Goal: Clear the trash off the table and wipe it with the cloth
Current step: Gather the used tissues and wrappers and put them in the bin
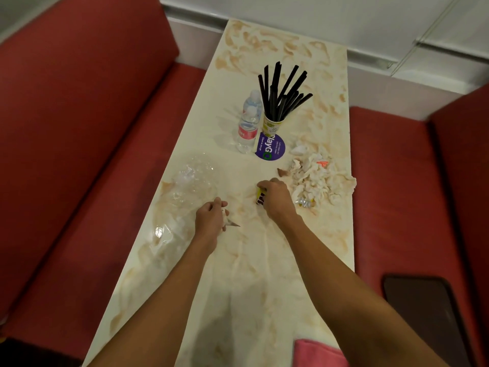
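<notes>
Reaching out over cream marbled table (238, 266) with both arms; clutching crumpled tissue (229, 220) in curled left hand (210, 221); gripping yellow wrapper (260, 198) in curled right hand (277, 199) — tissue heap (315, 178) just beside. Flanked by two red benches (79, 128), white wall (291, 11) beyond; counting one water bottle (248, 123), one straw cup (272, 126), one clear bag (190, 186), one pink cloth (317, 353) at near edge.

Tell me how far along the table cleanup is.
Early on. Nothing looks finished: trash still lies across the table. In hand: the left hand holds a crumpled scrap, the right hand grips a small wrapper. Left: the tissue pile, then wiping; the pink cloth lies unused at the near edge.
</notes>
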Tool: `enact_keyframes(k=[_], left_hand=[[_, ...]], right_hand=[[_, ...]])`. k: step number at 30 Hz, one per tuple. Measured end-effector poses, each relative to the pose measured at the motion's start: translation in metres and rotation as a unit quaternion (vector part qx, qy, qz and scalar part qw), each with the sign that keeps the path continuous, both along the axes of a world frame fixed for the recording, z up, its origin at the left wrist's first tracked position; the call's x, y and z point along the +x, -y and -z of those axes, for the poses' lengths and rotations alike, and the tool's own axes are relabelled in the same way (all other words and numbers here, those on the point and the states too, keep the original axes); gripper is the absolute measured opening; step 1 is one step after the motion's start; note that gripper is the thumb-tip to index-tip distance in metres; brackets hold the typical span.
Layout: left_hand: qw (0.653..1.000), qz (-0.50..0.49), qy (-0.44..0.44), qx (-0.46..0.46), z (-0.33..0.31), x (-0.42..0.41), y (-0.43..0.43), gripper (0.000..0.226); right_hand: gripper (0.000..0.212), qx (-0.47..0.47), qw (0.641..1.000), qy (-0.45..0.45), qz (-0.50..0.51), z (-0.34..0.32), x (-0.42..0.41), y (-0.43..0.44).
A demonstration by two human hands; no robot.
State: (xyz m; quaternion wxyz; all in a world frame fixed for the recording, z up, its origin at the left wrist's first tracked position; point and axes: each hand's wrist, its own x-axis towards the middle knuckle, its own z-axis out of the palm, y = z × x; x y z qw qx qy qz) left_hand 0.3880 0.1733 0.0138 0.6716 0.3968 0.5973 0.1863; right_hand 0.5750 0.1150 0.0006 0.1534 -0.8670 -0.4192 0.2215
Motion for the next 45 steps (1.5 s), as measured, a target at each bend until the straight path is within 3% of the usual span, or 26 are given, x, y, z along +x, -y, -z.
enact_keyframes(k=[4,7,12,18,22,25,28,30,34,37,41,45], left_hand=[[1.000,0.002,-0.001,-0.010,-0.001,0.006,0.000,0.031],[1.000,0.002,-0.002,-0.018,-0.003,0.011,0.005,0.030],[1.000,-0.006,0.018,-0.024,-0.011,0.020,0.012,0.032],[0.998,-0.022,0.047,-0.035,-0.017,0.018,0.022,0.035],[0.997,-0.074,0.009,-0.036,-0.016,0.007,0.022,0.030],[0.994,-0.101,-0.026,-0.020,-0.016,-0.004,0.022,0.030],[0.992,-0.115,-0.052,-0.009,-0.018,-0.018,0.020,0.030],[0.992,-0.113,-0.059,-0.005,-0.017,-0.029,0.017,0.030],[0.993,-0.103,-0.063,-0.005,-0.012,-0.054,0.007,0.032],[0.994,-0.083,-0.066,0.007,-0.009,-0.073,0.000,0.032],[0.993,-0.075,-0.085,0.019,-0.001,-0.099,-0.008,0.037],[0.991,-0.072,-0.112,0.034,0.007,-0.122,-0.019,0.038]], right_hand=[[0.039,0.075,0.990,-0.079,0.086,-0.010,-0.018,0.017],[0.031,0.154,0.963,-0.146,0.164,-0.024,-0.039,0.029],[0.024,0.231,0.923,-0.244,0.187,-0.049,-0.079,0.039],[0.009,0.227,0.909,-0.278,0.212,-0.056,-0.102,0.041],[0.022,0.169,0.934,-0.288,0.127,-0.057,-0.106,0.042],[0.037,0.135,0.925,-0.346,0.085,-0.061,-0.110,0.041],[0.035,0.142,0.912,-0.375,0.086,-0.065,-0.113,0.035],[0.030,0.158,0.917,-0.356,0.088,-0.069,-0.114,0.026],[0.028,0.206,0.945,-0.237,0.090,-0.072,-0.113,-0.011],[0.058,0.208,0.968,-0.138,0.023,-0.071,-0.120,-0.051],[0.097,0.084,0.992,-0.055,-0.080,-0.059,-0.132,-0.097],[0.107,-0.046,0.986,0.000,-0.159,-0.026,-0.140,-0.121]])
